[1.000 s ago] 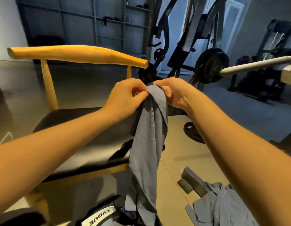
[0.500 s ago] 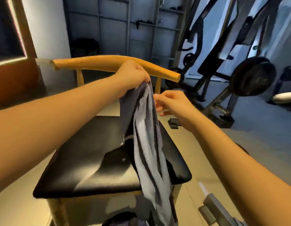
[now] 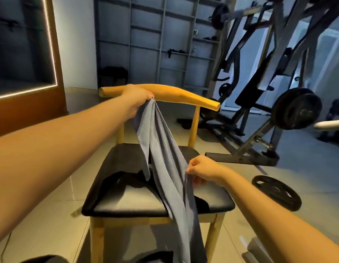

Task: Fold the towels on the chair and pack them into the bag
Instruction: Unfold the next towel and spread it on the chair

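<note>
Hanging from the left hand point(image 3: 137, 98), a blue-grey towel point(image 3: 165, 158) is held up just in front of the curved wooden back rail of the chair point(image 3: 184, 94). The fingers point(image 3: 148, 95) of that hand are clenched round the towel's bunched top end. From there the cloth falls in long, narrow folds and splits into two parts. A shorter flap on the left ends in a point above the black padded seat point(image 3: 127, 200). A longer strip runs down across the seat, passes over its front edge and goes on to the bottom of the view. The fabric looks soft and matte with a fine, nubbly weave, plain in colour, with a stitched hem showing along the left edge of the short flap. The right hand point(image 3: 201, 169) is lower and nearer, over the right side of the seat, pinching the right-hand edge of the long strip between thumb and curled fingers, so that this edge is pulled slightly outward. A dark patch lies on the seat behind the towel; whether it is cloth or shadow cannot be told. A black weight plate point(image 3: 277, 192) lies flat on the tiled floor point(image 3: 51, 224) to the right of the chair. A weight machine point(image 3: 260, 76) stands beyond it, and grey shelving point(image 3: 146, 44) lines the far wall.
</note>
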The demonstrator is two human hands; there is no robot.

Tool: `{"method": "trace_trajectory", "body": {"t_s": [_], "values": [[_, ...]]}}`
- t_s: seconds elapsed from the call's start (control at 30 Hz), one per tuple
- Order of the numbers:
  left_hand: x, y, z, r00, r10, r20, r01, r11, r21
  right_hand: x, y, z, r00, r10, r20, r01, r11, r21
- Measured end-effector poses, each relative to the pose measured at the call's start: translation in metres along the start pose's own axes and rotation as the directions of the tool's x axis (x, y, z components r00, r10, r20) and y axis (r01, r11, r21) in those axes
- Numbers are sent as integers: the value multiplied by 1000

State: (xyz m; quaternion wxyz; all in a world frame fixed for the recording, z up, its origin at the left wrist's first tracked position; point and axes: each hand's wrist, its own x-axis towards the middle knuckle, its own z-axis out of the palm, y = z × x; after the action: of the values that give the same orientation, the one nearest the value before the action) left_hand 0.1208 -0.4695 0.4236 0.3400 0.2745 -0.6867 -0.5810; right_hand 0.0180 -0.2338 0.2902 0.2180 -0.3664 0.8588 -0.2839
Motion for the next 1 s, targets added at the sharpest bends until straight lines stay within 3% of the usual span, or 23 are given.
{"method": "trace_trajectory", "body": {"t_s": [0.07, 0.13, 0.2, 0.27, 0.33, 0.43, 0.5, 0.53, 0.63, 0.73, 0.77, 0.83, 0.87, 0.9, 0.97, 1.0], "values": [[3, -2, -11, 998, -68, -15, 68, 997, -19, 6, -13, -30, 981, 134, -143, -111, 981, 157], [11, 3, -22, 994, -68, -81, 62, 995, -77, 16, -35, -69, 932, 225, -285, -123, 934, 335], [19, 13, -33, 992, -23, -123, -3, 980, -201, 21, -70, -107, 885, 231, -405, -16, 883, 469], [24, 24, -43, 976, 121, -180, -159, 965, -211, 14, -107, -134, 851, 153, -503, 140, 856, 498], [18, 31, -50, 920, 297, -255, -343, 926, -157, 4, -132, -147, 785, -14, -619, 332, 854, 401], [-7, 28, -53, 853, 470, -228, -502, 857, -114, -12, -130, -129, 632, -314, -709, 479, 877, 39], [-29, 7, -52, 851, 509, -133, -519, 853, -59, -22, -111, -98, 605, -455, -654, 490, 859, -145], [-40, -10, -50, 860, 504, -75, -506, 862, -13, -24, -98, -80, 636, -483, -602, 483, 857, -178], [-73, -82, -39, 902, 412, 132, -430, 886, 174, -22, -47, -15, 835, -452, -315, 419, 892, -170], [-91, -140, -28, 893, 164, 419, -347, 844, 409, -16, -7, 34, 941, -338, 7, 335, 928, -162], [-93, -150, -27, 850, 38, 526, -334, 810, 482, -16, 0, 43, 947, -303, 104, 315, 938, -144], [-97, -157, -29, 699, -178, 693, -342, 768, 542, -17, 7, 49, 930, -237, 282, 277, 954, -112], [-97, -155, -30, 640, -234, 732, -332, 775, 538, -16, 10, 46, 914, -204, 350, 255, 961, -106], [-95, -152, -30, 636, -241, 733, -306, 794, 526, -15, 13, 41, 903, -179, 391, 233, 968, -95], [-83, -150, -29, 780, -149, 607, -243, 823, 514, -8, 21, 25, 919, -152, 363, 185, 981, -58], [-72, -152, -29, 868, -87, 489, -226, 807, 546, -1, 26, 16, 954, -148, 259, 163, 986, -37]]}}
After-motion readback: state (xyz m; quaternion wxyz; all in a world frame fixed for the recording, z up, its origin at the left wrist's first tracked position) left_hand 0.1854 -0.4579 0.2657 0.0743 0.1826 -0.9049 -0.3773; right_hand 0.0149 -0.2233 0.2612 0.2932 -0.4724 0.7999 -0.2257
